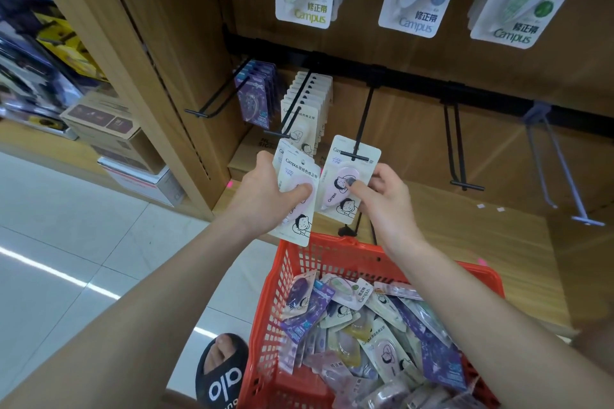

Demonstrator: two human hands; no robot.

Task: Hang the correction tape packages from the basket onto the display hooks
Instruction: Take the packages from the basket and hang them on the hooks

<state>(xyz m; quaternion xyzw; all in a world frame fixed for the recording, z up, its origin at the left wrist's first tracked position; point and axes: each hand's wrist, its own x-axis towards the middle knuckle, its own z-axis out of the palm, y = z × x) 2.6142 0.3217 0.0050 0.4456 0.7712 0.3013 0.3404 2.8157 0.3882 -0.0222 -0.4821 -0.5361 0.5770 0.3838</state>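
Bright, even indoor light; floor glare, blurred left edge, wide-angle bending.

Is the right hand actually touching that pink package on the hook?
Touching. The head view shows the right hand with its thumb pressed on the front of the pink package, fingers behind it, at the hook.

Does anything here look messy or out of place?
Mostly the red basket: its correction tape packages lie jumbled, overlapping at all angles. Two small white scraps sit on the wooden shelf. The hung packs look orderly, and nothing appears damaged.
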